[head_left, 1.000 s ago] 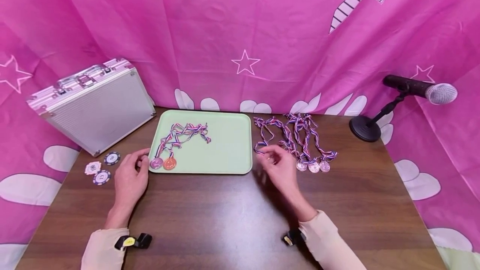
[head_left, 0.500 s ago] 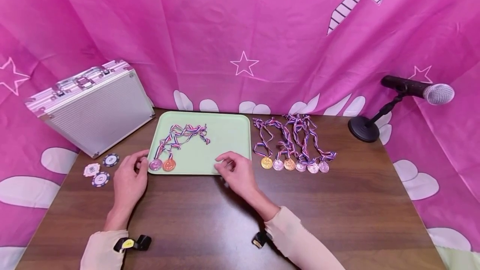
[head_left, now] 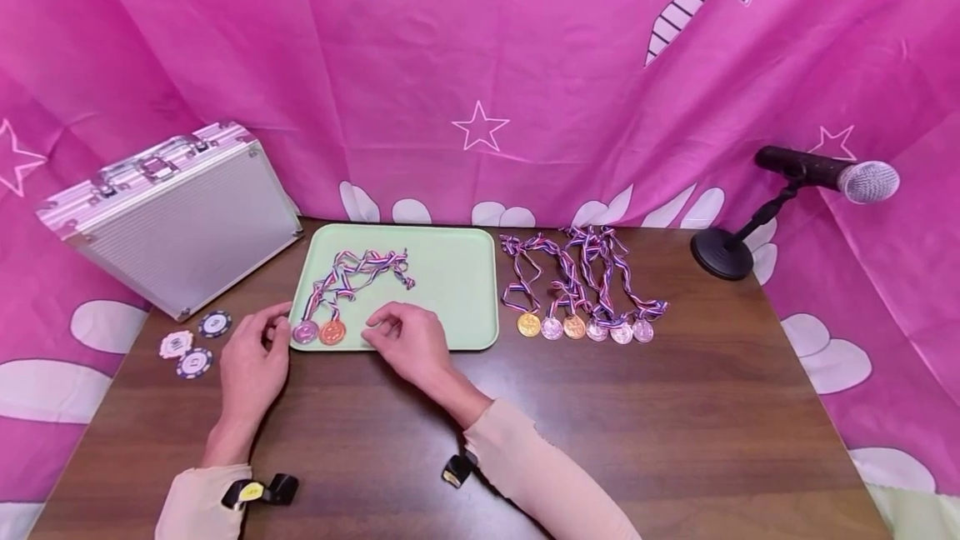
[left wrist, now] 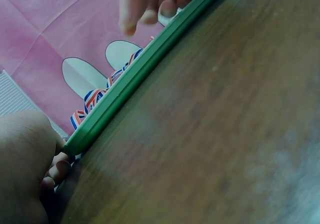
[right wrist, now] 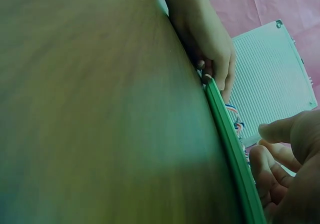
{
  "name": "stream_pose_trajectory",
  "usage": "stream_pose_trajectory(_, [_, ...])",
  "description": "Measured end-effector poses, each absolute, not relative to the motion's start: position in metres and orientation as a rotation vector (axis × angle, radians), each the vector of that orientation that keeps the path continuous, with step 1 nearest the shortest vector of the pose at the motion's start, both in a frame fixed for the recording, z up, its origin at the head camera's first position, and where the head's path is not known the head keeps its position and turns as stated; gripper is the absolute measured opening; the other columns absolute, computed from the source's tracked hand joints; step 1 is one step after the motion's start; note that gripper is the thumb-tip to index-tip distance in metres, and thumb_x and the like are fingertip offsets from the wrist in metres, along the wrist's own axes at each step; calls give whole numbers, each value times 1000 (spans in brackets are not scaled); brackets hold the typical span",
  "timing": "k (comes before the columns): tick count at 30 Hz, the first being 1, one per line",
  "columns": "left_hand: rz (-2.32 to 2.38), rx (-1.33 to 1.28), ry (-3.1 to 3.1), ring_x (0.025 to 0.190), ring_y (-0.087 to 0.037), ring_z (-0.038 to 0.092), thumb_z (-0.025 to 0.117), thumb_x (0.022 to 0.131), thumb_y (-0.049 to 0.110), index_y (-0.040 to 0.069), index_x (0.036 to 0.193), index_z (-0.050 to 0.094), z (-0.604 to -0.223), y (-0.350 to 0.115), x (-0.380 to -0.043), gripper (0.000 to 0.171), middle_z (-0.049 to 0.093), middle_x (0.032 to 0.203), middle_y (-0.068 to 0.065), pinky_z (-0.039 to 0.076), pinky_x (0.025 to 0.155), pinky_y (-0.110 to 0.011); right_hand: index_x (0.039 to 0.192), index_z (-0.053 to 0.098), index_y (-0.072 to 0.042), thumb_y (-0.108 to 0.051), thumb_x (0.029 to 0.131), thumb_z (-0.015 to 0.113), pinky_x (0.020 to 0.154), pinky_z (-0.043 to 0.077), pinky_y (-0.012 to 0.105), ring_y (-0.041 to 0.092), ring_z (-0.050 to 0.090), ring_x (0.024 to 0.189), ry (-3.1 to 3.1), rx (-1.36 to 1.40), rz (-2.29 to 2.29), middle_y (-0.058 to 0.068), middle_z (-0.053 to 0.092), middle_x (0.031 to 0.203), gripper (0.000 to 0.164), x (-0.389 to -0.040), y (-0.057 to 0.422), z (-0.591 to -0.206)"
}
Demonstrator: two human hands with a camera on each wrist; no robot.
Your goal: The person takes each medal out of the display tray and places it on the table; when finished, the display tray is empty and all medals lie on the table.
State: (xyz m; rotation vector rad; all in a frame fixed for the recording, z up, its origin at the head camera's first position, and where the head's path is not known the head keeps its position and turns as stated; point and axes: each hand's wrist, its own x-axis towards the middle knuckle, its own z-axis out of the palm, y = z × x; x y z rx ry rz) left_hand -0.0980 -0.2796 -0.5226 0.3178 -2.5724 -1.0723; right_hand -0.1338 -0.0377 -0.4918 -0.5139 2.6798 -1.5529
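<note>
My left hand (head_left: 255, 361) grips the near left corner of a pale green tray (head_left: 450, 290), its fingers around the rim. In the tray's left part lie a silvery-purple medal (head_left: 306, 332) and a bronze medal (head_left: 332, 332), their striped ribbons (head_left: 367, 265) tangled behind them. Over the tray's front edge, just right of the bronze medal, hovers my right hand (head_left: 411, 344). Its fingers are loosely bent with nothing between them. In the right wrist view the right thumb (right wrist: 275, 130) stands apart from the fingers. Part of the left fingers is hidden in the head view.
Right of the tray lies a row of medals, a gold medal (head_left: 528, 324) first, with ribbons (head_left: 600, 273) behind. A microphone (head_left: 825, 169) on a stand is at back right. A silver case (head_left: 187, 223) and several poker chips (head_left: 193, 362) are on the left.
My right hand has moved left, from the row of medals across the tray's front edge to near the bronze medal. The left hand has stayed at the tray's corner.
</note>
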Motion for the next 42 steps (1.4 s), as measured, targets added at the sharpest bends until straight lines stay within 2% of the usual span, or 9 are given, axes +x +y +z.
stream_pose_trajectory(6, [-1070,323,-2580,94,-26,51,57,113,17,3,140,73,-521,-281,-97,35,64,110,-17,34,78,-35,98,84,-17,-25,92,93,69,47,15,-9,61,67,2748,-480,-1435,-8,80,82,14,-141,-63,-495])
stream_pose_trajectory(12, [-1064,309,-2567,93,-25,52,57,113,17,3,139,74,-521,-280,-98,34,64,110,-16,34,78,-34,92,82,-24,-49,85,96,61,41,21,-1,55,65,2956,-364,-1176,-16,62,68,30,-143,-84,-499])
stream_pose_trajectory(16, [-1060,270,-2527,89,-22,52,59,111,14,3,135,76,-520,-276,-100,31,66,105,-15,35,77,-33,90,81,-29,-64,81,93,58,41,25,6,63,67,3098,-324,-959,-16,62,66,38,-144,-91,-503])
stream_pose_trajectory(18, [-1057,260,-2510,87,-20,52,60,110,12,2,133,77,-521,-275,-100,30,66,103,-15,35,76,-32,89,81,-30,-67,79,93,57,41,26,8,67,69,3136,-308,-921,-15,65,67,39,-146,-92,-505])
stream_pose_trajectory(21, [-1049,260,-2497,86,-18,51,60,109,11,2,131,78,-521,-276,-100,30,66,102,-14,35,75,-33,86,80,-29,-62,78,96,55,39,27,8,66,67,3121,-320,-978,-15,64,66,38,-149,-88,-506])
stream_pose_trajectory(27, [-1043,272,-2513,87,-19,51,60,110,12,2,133,77,-522,-279,-98,31,66,103,-16,35,76,-34,88,85,-27,-48,83,98,57,39,24,1,55,62,2943,-321,-1109,-18,59,62,25,-151,-65,-495])
stream_pose_trajectory(33, [-1049,287,-2531,90,-22,51,60,111,13,3,136,76,-521,-281,-97,31,66,107,-16,35,77,-34,94,89,-27,-41,87,96,58,43,26,2,56,61,2859,-321,-1089,-16,60,61,17,-154,-35,-487])
stream_pose_trajectory(42, [-1064,296,-2535,92,-24,54,58,112,15,4,137,76,-520,-279,-97,32,67,110,-17,35,79,-34,93,88,-32,-29,88,94,58,44,32,7,58,62,2824,-346,-1049,-15,61,62,8,-170,14,-498])
